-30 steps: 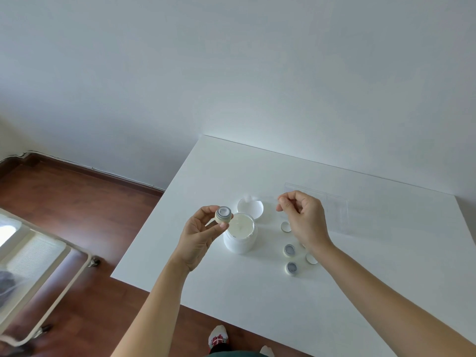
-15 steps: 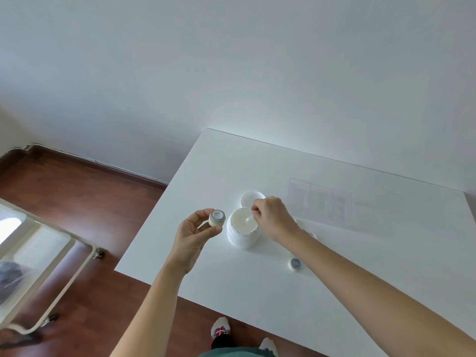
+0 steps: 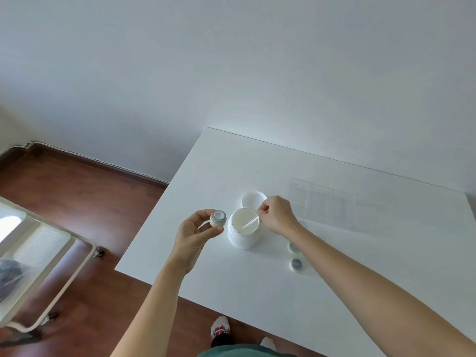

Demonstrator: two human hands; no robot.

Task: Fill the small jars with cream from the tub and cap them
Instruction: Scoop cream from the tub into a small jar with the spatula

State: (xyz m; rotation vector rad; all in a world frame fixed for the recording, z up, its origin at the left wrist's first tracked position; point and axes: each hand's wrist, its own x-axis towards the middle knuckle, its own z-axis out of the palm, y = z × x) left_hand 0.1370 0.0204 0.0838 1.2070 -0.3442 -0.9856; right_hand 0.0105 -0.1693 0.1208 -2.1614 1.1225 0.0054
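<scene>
The open white cream tub (image 3: 243, 231) stands on the white bench (image 3: 257, 292), its lid (image 3: 253, 199) lying just behind it. The right hand (image 3: 277, 215) pinches a thin clear spatula (image 3: 249, 224) between its fingers, the tip over the cream. The left hand (image 3: 195, 233) holds one small jar (image 3: 218, 219) beside the tub, fingers curled around it. Two more small jars (image 3: 296, 264) sit to the right, near a clear organizer (image 3: 324, 202).

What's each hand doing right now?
Left hand: closed on a small jar, held beside the tub.
Right hand: pinching a small spatula dipped in the tub's cream.
</scene>
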